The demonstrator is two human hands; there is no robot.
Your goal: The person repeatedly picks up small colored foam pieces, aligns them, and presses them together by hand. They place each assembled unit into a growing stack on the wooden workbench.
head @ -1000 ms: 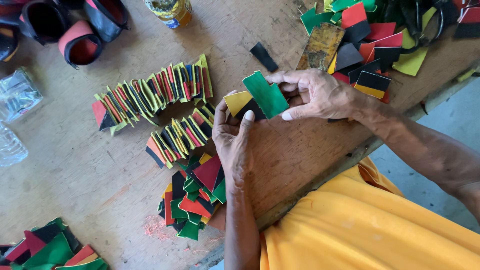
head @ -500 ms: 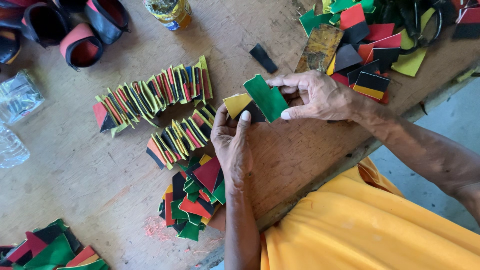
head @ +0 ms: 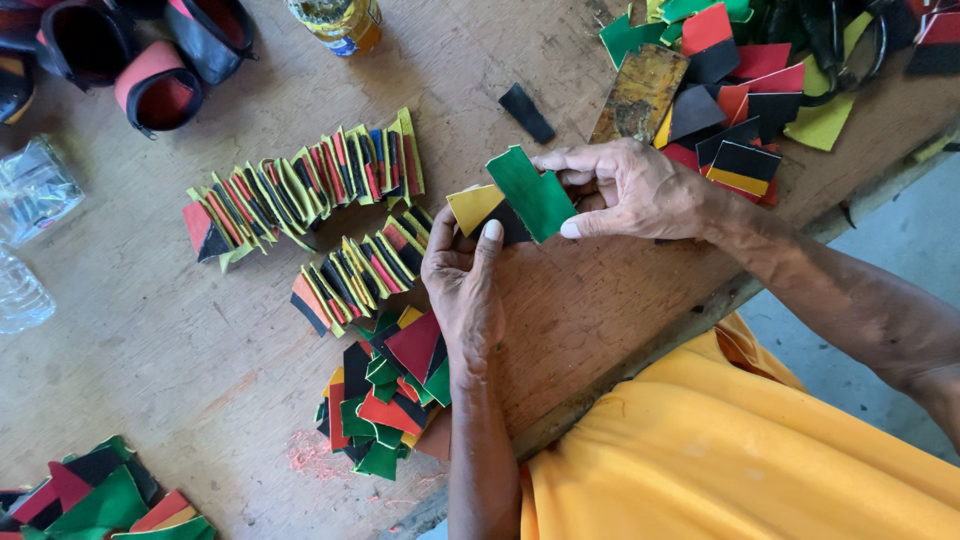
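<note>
My right hand (head: 640,190) pinches a green leather piece (head: 532,192) between thumb and fingers above the wooden workbench (head: 160,370). My left hand (head: 462,280) grips a yellow piece (head: 474,206) and a black piece under it, touching the green one. Both hands meet at the bench's middle. Left of them lie two rows of folded multicolour strips, a long one (head: 300,190) and a shorter one (head: 362,268). Beside my left wrist sits a heap of red, green and black scraps (head: 385,400).
A pile of cut coloured pieces (head: 740,90) lies at the back right with a worn yellow-brown block (head: 640,92). A jar (head: 338,22) stands at the top, round black-and-red items (head: 150,70) at top left, clear plastic (head: 30,190) at the left edge, more scraps (head: 100,495) at bottom left.
The hands have barely moved; the green piece has shifted slightly in my right hand's fingers against the yellow and black pieces.
</note>
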